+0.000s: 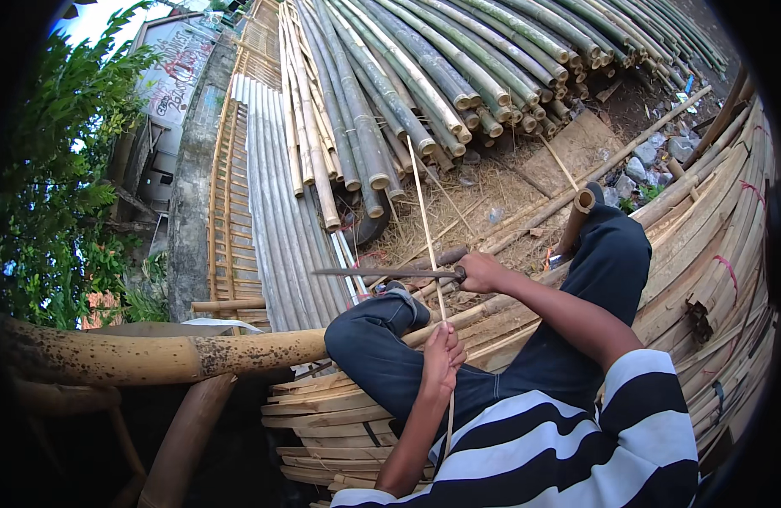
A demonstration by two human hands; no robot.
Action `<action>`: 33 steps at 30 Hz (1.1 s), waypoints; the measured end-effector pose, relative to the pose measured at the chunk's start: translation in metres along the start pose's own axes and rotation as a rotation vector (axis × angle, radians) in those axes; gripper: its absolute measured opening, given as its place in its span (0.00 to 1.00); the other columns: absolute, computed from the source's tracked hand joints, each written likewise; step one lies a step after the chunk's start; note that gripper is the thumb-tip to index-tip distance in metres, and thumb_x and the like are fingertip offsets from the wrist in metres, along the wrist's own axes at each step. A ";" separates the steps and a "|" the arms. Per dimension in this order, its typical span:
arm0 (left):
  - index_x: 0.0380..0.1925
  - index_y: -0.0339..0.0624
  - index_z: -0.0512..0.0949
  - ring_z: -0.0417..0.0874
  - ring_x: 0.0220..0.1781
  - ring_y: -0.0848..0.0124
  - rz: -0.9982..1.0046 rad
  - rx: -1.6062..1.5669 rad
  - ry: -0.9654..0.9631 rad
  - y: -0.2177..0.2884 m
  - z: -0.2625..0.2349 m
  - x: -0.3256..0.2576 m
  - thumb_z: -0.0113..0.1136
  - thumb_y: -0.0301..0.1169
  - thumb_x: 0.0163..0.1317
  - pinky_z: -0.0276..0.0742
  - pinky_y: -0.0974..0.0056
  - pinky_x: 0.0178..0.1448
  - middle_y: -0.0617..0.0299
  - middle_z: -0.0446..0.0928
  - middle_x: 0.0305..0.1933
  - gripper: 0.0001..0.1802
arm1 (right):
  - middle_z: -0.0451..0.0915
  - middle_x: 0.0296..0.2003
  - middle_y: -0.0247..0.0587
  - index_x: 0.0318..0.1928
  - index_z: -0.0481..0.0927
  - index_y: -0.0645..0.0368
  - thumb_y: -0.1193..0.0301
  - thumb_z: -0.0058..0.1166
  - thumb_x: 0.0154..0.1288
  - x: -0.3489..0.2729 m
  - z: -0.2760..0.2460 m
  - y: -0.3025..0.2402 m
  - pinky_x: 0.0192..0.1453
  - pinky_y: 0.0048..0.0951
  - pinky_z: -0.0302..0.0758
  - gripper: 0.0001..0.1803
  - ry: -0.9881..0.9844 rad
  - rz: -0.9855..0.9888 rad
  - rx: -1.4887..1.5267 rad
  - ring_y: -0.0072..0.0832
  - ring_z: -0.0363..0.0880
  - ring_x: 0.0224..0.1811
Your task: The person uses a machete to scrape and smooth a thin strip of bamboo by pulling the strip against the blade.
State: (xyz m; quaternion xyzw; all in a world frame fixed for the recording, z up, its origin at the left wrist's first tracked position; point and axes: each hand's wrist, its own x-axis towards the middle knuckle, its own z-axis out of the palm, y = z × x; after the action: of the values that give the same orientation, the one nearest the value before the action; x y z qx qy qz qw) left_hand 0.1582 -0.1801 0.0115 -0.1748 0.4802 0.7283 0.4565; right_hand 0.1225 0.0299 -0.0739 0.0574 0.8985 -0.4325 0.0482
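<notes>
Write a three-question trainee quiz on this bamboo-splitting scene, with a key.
1. True or false: the right hand grips a long blade held roughly level.
2. What does the left hand pinch?
A. a thin bamboo strip
B. a rope
C. a hammer
3. Fill in: the stacked bamboo poles lie ____ the person's knees, farther from the camera.

Key:
1. True.
2. A; the strip runs from the hand up across the blade toward the poles.
3. Beyond (in front of).
</notes>
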 end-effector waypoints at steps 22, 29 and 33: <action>0.31 0.47 0.64 0.49 0.13 0.85 -0.268 -0.078 -0.146 -0.014 0.013 -0.024 0.39 0.42 0.75 0.45 0.77 0.15 0.74 0.52 0.18 0.14 | 0.78 0.22 0.63 0.20 0.77 0.73 0.69 0.49 0.44 0.023 -0.032 0.087 0.33 0.44 0.75 0.15 0.292 0.477 0.166 0.49 0.80 0.26; 0.30 0.48 0.64 0.48 0.13 0.86 -0.286 -0.108 -0.206 -0.006 -0.007 -0.015 0.40 0.44 0.74 0.44 0.78 0.14 0.75 0.51 0.18 0.16 | 0.73 0.14 0.48 0.13 0.71 0.71 0.72 0.52 0.41 0.016 -0.024 0.073 0.22 0.37 0.69 0.12 0.238 0.340 0.391 0.33 0.74 0.16; 0.28 0.49 0.64 0.47 0.12 0.86 -0.221 -0.085 -0.188 0.007 -0.015 0.006 0.40 0.45 0.74 0.43 0.78 0.13 0.76 0.51 0.17 0.17 | 0.79 0.25 0.63 0.24 0.79 0.69 0.65 0.53 0.41 -0.009 -0.018 -0.007 0.39 0.46 0.77 0.16 -0.080 0.028 0.099 0.55 0.79 0.31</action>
State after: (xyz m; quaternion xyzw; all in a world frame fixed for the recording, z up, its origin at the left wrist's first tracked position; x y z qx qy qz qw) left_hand 0.1467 -0.1909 0.0041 -0.1766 0.3818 0.7065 0.5691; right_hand 0.1302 0.0389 -0.0562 0.0550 0.8724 -0.4778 0.0875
